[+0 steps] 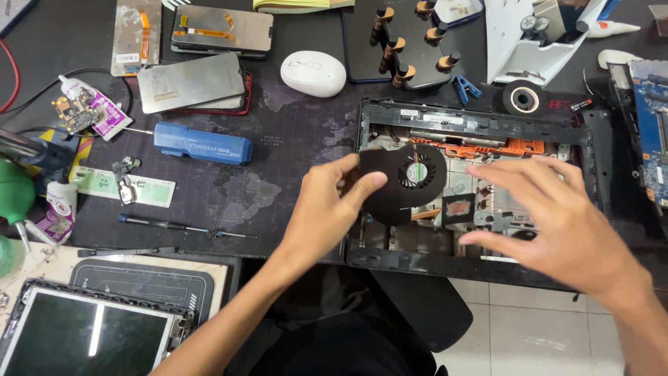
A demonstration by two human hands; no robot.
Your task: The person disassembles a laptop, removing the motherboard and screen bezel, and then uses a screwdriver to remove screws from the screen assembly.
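My left hand grips a black round cooling fan by its left edge, with a short heat pipe and copper pad hanging off its right side. The fan is held just above an opened black laptop base that lies on a dark desk mat. My right hand hovers over the right half of the base, fingers spread and holding nothing, its fingertips near the copper pad. An orange bracket runs along the base's upper part.
A white mouse, a blue electric screwdriver, a thin screwdriver, several phone screens, a roll of tape and a blue clip lie around. A tablet sits lower left; a blue circuit board at right.
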